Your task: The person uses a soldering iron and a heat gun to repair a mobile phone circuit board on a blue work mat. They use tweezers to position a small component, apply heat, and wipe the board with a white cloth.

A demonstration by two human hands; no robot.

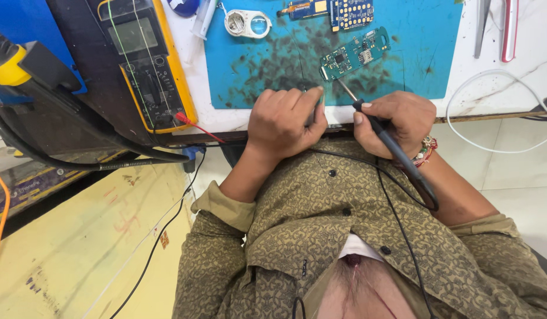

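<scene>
Right hand [397, 118] grips slim black soldering iron [391, 147], tip nr green circuit board [354, 54]; left hand [285, 121] fisted.

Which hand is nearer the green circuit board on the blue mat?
Left, narrowly. The left hand has fingertips just below the green circuit board, near its lower corner. The right hand grips the soldering iron lower and to the side; only its tip reaches the board.

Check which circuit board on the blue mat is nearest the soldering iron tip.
The teal-green board lying diagonally, just above the soldering iron tip. The blue boards sit farther up at the mat's top edge.
</scene>
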